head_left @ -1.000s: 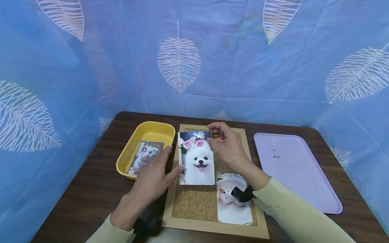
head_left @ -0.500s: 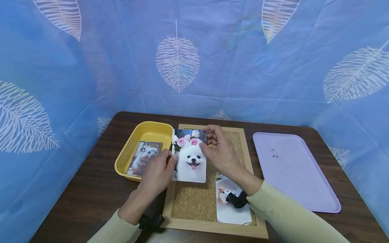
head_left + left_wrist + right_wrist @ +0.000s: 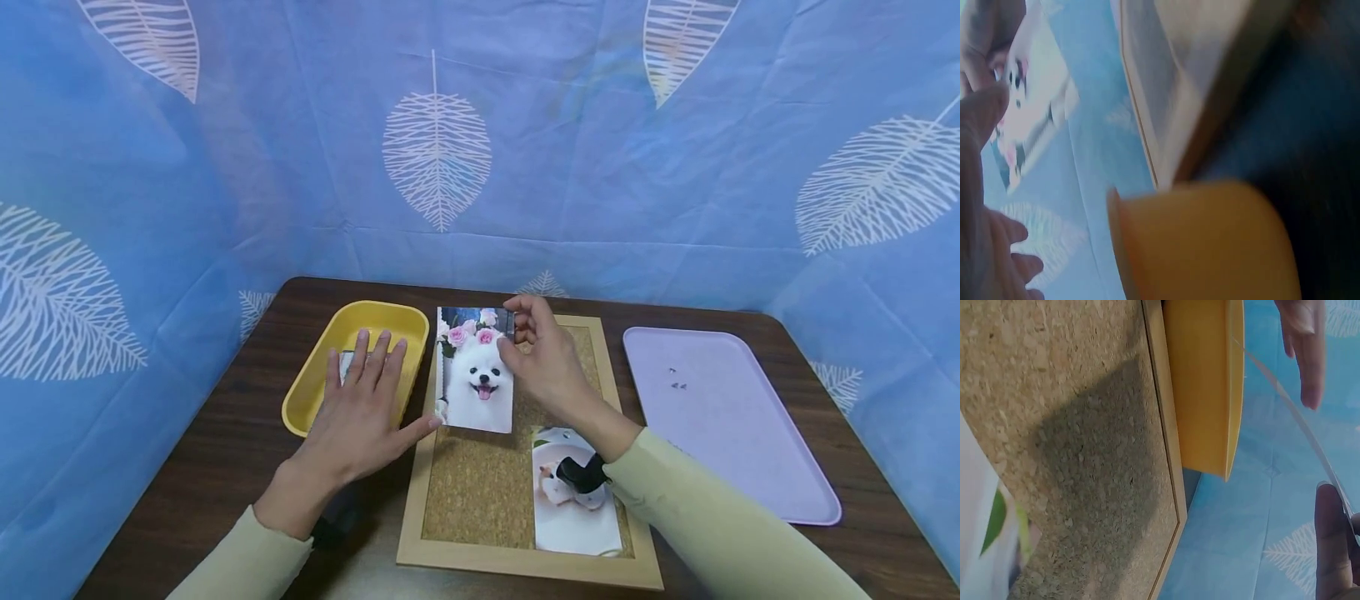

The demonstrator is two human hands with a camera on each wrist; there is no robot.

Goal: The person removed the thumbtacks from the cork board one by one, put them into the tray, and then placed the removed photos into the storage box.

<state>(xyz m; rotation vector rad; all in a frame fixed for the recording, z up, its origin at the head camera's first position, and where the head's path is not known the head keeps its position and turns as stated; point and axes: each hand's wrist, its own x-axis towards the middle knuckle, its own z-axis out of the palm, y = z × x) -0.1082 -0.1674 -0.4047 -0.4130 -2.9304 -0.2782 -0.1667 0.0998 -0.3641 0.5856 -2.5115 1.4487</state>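
My right hand (image 3: 550, 362) pinches the upper right edge of a photo card (image 3: 477, 392) of a white fluffy dog with pink roses, held up over the cork board (image 3: 480, 500). In the right wrist view the card (image 3: 1300, 419) appears edge-on, clear of the board, and casts a shadow on the cork. My left hand (image 3: 356, 421) is spread with straight fingers over the yellow tray (image 3: 298, 417), its thumb near the card's lower left corner. Beneath that hand lies a card (image 3: 345, 364) in the tray, mostly hidden.
A hamster photo card (image 3: 577, 529) lies on the board's lower right, partly behind my right wrist's black strap. To the right, a lilac tray (image 3: 742, 442) bears several tiny dark pieces (image 3: 677, 386). Patterned blue cloth (image 3: 555, 167) stands behind the dark wooden table (image 3: 195, 492).
My left hand takes the dog card's left edge, then lets go and spreads over the yellow tray. The card shifts left, then slightly up and back right, staying in my right hand.
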